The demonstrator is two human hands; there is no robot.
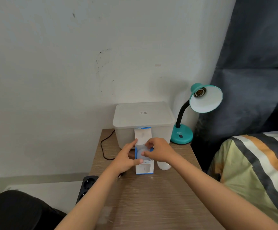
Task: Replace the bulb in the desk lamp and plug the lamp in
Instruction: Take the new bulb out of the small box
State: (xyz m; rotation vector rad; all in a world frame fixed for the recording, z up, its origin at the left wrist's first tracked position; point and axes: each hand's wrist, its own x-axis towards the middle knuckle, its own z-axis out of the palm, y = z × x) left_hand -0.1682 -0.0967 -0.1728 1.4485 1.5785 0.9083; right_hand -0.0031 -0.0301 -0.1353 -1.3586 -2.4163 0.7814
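A teal desk lamp (pixel 182 133) stands at the table's far right; its shade (pixel 206 98) faces me and the socket (pixel 200 92) is bare. A white and blue bulb box (pixel 144 168) stands upright mid-table with its top flap open. My left hand (pixel 126 159) grips the box's left side. My right hand (pixel 158 151) pinches the white bulb (pixel 140 152) showing in the box's open top. Another white bulb (pixel 164 166) lies on the table just right of the box, partly under my right wrist.
A frosted lidded plastic bin (pixel 143 120) stands behind the box against the wall. A black cord (pixel 104 146) loops at the table's left edge. A black power strip (pixel 86 186) sits off the wooden table (pixel 151 201) to the left. A striped pillow (pixel 254 171) lies right.
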